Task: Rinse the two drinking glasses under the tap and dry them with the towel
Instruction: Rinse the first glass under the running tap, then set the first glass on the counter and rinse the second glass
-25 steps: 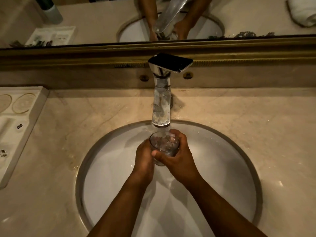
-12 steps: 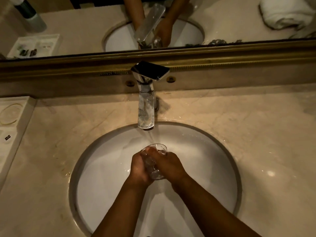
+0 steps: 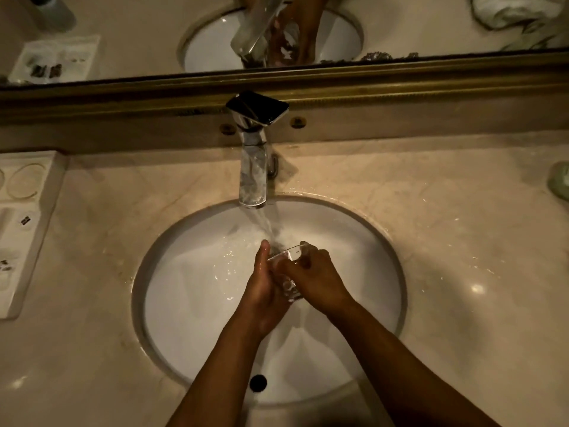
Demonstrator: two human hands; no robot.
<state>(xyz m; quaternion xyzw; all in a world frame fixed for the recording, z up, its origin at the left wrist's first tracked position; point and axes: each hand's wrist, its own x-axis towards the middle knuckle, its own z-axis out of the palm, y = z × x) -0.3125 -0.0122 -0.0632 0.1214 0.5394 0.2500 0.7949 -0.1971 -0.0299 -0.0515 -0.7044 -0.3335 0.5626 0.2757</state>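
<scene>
A clear drinking glass (image 3: 289, 272) is held low over the white oval sink (image 3: 191, 288), tilted with its mouth toward the tap. My left hand (image 3: 264, 291) cups its left side and my right hand (image 3: 317, 282) wraps its right side, with fingers at the rim. Water runs from the chrome tap (image 3: 253, 174) and lands just beyond the glass mouth. A white towel (image 3: 517, 9) shows only as a reflection in the mirror at the top right. A second glass is not in view.
A white amenity tray (image 3: 21, 229) lies on the marble counter (image 3: 462, 241) at the left. A pale greenish object (image 3: 560, 180) sits at the right edge. The mirror's gilt frame (image 3: 400, 78) runs behind the tap. The sink's overflow hole (image 3: 258, 383) is near me.
Both hands have brought the glass down and toward me, out from under the spout, and tipped it over. The water now falls past its mouth into the basin.
</scene>
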